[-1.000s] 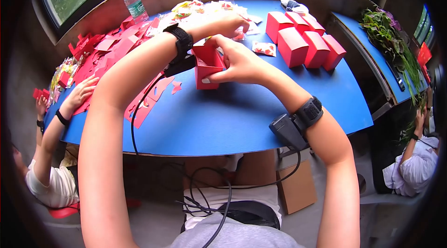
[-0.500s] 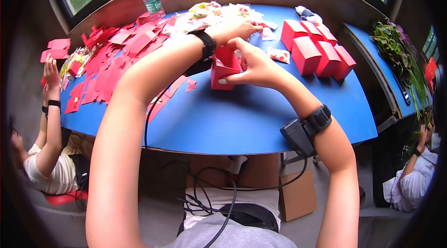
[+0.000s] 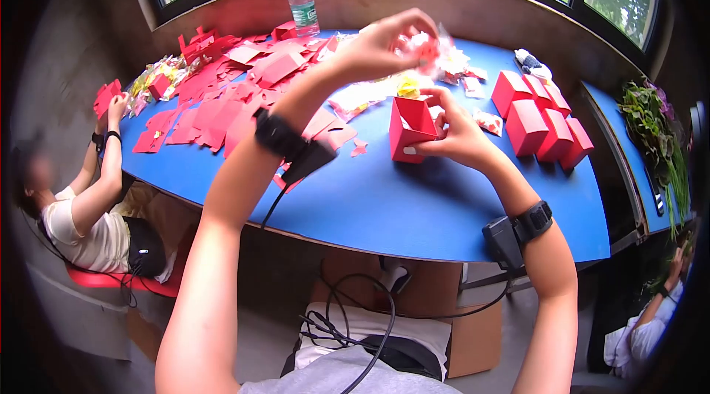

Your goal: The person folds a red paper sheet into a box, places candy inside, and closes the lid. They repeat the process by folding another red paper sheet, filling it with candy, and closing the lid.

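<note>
My right hand (image 3: 460, 134) grips a red paper box (image 3: 405, 144), which stands upright on the blue table with its top open. Something pale shows inside it, too shaded to name. Above and behind the box, my left hand (image 3: 384, 41) is raised with its fingers curled around red-and-white wrapped candies (image 3: 420, 48), partly blurred. Under that hand lies a pile of wrapped candies (image 3: 362, 94). One small candy packet (image 3: 488, 122) rests just right of my right hand.
Several closed red boxes (image 3: 526, 128) stand in rows on the right. Flat red box pieces (image 3: 218, 117) cover the left side. A water bottle (image 3: 303, 11) stands at the back. A person (image 3: 92, 205) sits at left; another is partly visible at right near plants (image 3: 654, 128).
My left hand has lifted from the candy pile and now holds wrapped candies. My right hand keeps its grip on the box. The camera view has shifted.
</note>
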Demonstrator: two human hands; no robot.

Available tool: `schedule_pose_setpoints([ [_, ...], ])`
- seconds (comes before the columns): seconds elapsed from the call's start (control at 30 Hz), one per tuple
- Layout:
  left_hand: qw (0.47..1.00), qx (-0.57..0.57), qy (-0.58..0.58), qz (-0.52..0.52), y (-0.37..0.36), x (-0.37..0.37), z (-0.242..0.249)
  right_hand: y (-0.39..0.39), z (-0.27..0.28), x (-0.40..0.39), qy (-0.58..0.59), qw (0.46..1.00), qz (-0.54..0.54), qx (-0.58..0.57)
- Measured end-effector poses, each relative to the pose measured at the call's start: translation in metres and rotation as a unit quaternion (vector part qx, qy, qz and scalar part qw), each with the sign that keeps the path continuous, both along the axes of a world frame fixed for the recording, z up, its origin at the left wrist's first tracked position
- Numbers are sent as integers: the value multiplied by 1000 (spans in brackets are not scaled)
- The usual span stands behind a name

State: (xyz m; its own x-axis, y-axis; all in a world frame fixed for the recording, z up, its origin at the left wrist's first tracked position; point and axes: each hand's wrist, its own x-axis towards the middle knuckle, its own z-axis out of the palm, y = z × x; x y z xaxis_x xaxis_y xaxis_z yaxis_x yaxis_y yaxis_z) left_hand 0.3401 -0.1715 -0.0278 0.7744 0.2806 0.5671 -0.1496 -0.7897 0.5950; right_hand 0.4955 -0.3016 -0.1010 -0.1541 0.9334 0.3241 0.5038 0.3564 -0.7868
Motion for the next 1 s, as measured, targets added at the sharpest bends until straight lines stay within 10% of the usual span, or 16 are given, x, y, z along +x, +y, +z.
schedule_pose_setpoints([
  [0.13, 981, 61, 186, -11, -35, -35, -28, -2, 1, -5, 14, 997, -18, -77],
  [1.0, 987, -157, -27, 26, -30, -32, -63, -3, -1, -6, 4, 1000, 4, -27],
])
